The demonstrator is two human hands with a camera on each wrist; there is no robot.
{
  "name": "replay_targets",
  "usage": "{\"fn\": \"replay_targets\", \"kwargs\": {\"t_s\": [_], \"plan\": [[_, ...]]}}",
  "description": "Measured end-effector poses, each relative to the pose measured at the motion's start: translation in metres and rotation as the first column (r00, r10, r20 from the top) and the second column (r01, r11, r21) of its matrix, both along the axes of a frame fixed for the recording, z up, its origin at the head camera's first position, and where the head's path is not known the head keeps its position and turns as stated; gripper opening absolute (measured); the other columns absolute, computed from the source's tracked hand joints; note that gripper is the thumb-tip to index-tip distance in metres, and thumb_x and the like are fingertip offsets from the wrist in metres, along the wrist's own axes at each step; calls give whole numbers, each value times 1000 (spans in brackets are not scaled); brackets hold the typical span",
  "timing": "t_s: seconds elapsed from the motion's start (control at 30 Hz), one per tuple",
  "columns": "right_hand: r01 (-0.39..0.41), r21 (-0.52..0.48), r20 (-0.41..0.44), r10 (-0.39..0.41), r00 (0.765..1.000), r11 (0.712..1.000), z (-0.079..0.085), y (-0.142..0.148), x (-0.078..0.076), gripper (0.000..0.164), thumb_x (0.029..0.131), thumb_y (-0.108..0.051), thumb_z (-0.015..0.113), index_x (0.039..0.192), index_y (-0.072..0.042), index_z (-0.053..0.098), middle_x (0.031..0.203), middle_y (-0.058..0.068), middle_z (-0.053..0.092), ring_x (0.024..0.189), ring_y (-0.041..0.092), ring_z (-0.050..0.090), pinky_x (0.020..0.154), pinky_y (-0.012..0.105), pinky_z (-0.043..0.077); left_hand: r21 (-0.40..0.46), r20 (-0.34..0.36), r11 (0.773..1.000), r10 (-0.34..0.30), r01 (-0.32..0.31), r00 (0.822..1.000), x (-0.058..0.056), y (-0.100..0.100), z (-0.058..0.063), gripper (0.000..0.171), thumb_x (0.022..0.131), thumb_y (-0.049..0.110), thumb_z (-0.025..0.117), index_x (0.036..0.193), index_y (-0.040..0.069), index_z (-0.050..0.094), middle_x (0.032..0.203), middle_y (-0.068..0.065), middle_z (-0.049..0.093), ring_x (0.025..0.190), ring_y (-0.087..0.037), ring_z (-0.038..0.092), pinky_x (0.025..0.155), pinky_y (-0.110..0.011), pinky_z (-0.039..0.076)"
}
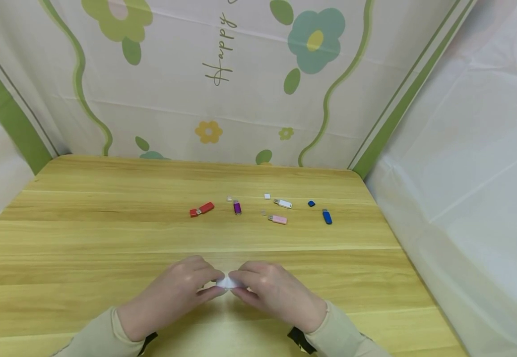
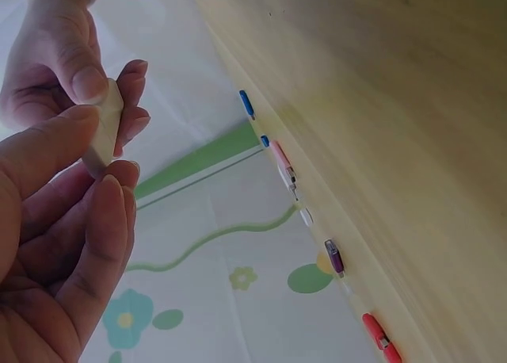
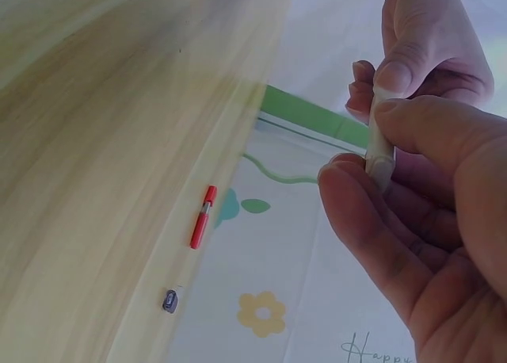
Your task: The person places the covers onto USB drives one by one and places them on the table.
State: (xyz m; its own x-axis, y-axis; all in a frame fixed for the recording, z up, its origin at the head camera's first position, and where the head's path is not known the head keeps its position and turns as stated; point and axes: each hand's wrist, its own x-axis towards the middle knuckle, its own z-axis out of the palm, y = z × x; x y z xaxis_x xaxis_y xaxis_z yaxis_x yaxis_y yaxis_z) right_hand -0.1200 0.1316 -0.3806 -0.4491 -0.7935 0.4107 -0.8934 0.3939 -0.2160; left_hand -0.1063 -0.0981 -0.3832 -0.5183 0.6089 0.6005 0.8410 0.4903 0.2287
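Observation:
Both hands meet over the near part of the table around one small white USB stick [image 1: 228, 282]. My left hand [image 1: 180, 285] pinches one end of it between thumb and fingers. At the other end, my right hand [image 1: 272, 287] grips it the same way, with the thumbs close together. In the left wrist view the white stick [image 2: 111, 121] appears as a smooth, slim block with no metal plug showing. Its near end in the right wrist view [image 3: 381, 161] is rounded, and the fingers hide much of the rest.
Farther back on the wooden table [image 1: 106, 228] lie red [image 1: 207, 207], purple [image 1: 237, 207], white [image 1: 284, 204], pink [image 1: 279, 219] and blue [image 1: 327, 216] USB sticks with bare plugs. Caps lie near them, including a white cap [image 1: 267, 196] and a blue cap [image 1: 311, 203]. Flowered cloth [image 1: 249, 104] hangs behind.

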Motion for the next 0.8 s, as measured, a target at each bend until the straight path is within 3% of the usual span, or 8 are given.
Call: {"fn": "replay_targets", "kwargs": {"t_s": [0.8], "plan": [[8,3,-67,-8,998,1000,1,-1,-1,14,87,-11,78,98,-6,72,84,-3,65,69,2,52,67,5,43,14,-20,1000,-23,24,1000,-5,2,-1,16,76,14,85,84,11,72,80,8,66,72,-4,57,64,-14,48]]}}
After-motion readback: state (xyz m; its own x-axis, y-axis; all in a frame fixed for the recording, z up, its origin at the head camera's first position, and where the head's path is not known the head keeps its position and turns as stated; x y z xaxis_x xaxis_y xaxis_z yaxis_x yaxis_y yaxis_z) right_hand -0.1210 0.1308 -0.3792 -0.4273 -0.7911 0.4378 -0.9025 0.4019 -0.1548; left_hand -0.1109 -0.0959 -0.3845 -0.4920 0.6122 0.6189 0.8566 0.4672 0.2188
